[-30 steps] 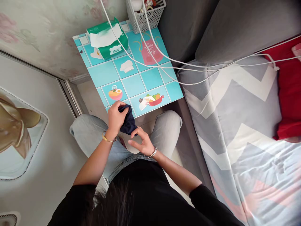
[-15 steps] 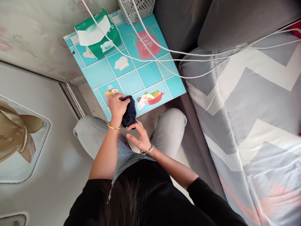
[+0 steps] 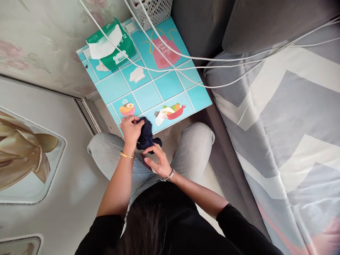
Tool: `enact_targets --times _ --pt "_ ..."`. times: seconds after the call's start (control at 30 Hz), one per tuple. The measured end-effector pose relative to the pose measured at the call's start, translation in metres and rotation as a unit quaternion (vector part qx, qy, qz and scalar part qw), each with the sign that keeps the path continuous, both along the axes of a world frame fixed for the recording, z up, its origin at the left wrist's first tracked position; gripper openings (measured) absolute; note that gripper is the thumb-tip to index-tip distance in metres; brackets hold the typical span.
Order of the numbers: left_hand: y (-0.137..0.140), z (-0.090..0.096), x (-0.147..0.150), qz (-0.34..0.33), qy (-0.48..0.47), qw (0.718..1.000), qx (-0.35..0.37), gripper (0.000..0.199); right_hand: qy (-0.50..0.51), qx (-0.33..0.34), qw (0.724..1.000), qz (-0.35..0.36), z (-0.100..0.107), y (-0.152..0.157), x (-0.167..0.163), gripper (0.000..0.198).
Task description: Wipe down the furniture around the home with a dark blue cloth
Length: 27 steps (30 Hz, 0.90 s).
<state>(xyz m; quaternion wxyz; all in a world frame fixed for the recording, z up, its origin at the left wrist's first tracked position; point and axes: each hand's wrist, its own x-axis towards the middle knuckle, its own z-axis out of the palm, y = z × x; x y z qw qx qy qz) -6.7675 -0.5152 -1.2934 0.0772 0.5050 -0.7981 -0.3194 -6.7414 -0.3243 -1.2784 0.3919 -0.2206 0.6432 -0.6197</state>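
A small dark navy piece of cloth (image 3: 146, 135) is bunched between both hands, just above my knees at the near edge of the small table (image 3: 170, 86) with a turquoise tile-pattern top. My left hand (image 3: 131, 128), with a gold bangle on the wrist, grips the cloth's upper end. My right hand (image 3: 158, 162), wearing a silver bracelet, pinches its lower end with the fingertips. I sit in grey jeans and a black top.
A green tissue pack (image 3: 111, 44) and a white mesh basket (image 3: 154, 10) stand at the table's far side. White cables (image 3: 202, 58) run across the table toward the bed (image 3: 292, 120) with a grey-and-white zigzag cover on the right. A wall is on the left.
The camera view shifted slightly. Both hands keep working the dark cloth, and a small end of it now sticks out to the right above my right hand.
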Motion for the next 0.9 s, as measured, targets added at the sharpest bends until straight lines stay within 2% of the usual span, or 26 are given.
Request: enact_targets --times 0.07,0.17,0.27,0.43,0.53,0.63,0.77,0.9 --pt "-0.002 -0.001 -0.004 -0.003 0.013 1.000 0.002 0.019 0.016 -0.009 1.000 0.008 -0.001 0.001 0.002 0.021" --pt "-0.007 -0.004 -0.014 -0.023 0.026 0.999 0.032 0.020 0.021 -0.006 1.000 -0.019 -0.002 0.000 -0.001 0.023" --pt "-0.006 -0.005 -0.008 -0.031 0.021 0.999 0.037 0.020 0.000 0.004 0.999 -0.042 -0.002 -0.001 -0.005 0.020" --pt "0.000 -0.004 -0.001 -0.017 0.015 1.000 -0.003 0.023 0.019 0.012 1.000 0.017 -0.002 0.005 0.001 0.024" --pt "-0.004 -0.004 -0.013 -0.034 0.016 0.999 0.003 0.022 0.030 0.020 0.999 -0.005 -0.002 0.003 -0.001 0.027" --pt "-0.005 -0.003 -0.010 -0.039 0.008 0.999 0.013 0.019 0.008 0.025 0.999 -0.032 -0.001 0.001 -0.005 0.025" --pt "-0.001 -0.001 0.004 -0.021 -0.003 1.000 -0.001 0.018 0.011 0.013 1.000 0.007 -0.001 0.006 -0.001 0.025" --pt "-0.003 -0.004 -0.007 -0.053 0.009 0.999 0.008 0.020 0.037 0.006 0.999 0.003 -0.001 0.006 0.000 0.028"
